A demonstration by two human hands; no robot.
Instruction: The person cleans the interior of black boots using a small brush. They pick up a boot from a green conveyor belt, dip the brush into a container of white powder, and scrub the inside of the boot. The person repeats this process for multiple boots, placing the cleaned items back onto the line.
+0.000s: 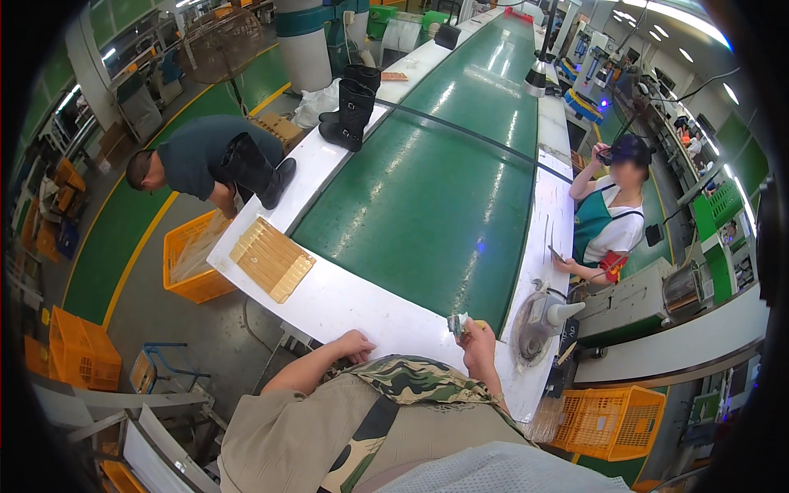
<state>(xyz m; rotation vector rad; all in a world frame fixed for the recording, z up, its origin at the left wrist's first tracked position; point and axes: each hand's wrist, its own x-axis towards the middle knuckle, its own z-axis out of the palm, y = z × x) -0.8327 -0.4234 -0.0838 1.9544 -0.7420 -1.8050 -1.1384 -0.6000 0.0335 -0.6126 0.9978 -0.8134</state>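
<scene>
My right hand (478,347) is raised over the near end of the white table. Its fingers are closed round a small brush-like tool (457,325) with a grey-green and whitish head; its exact kind is unclear. My left hand (355,346) rests in a loose fist at the table's near edge, with nothing visible in it. To the right of my right hand stands a grey container with a pale cone-shaped nozzle (538,322), on a stained patch. A tan ribbed pad of strips (273,259) lies flat at the table's near left corner.
The green conveyor belt (419,205) runs away from me between white borders. Black boots (352,115) and another black boot (255,174) stand along the left border. One person bends by an orange crate (197,259); another, in a green apron, sits at right. Orange crates (610,421) stand lower right.
</scene>
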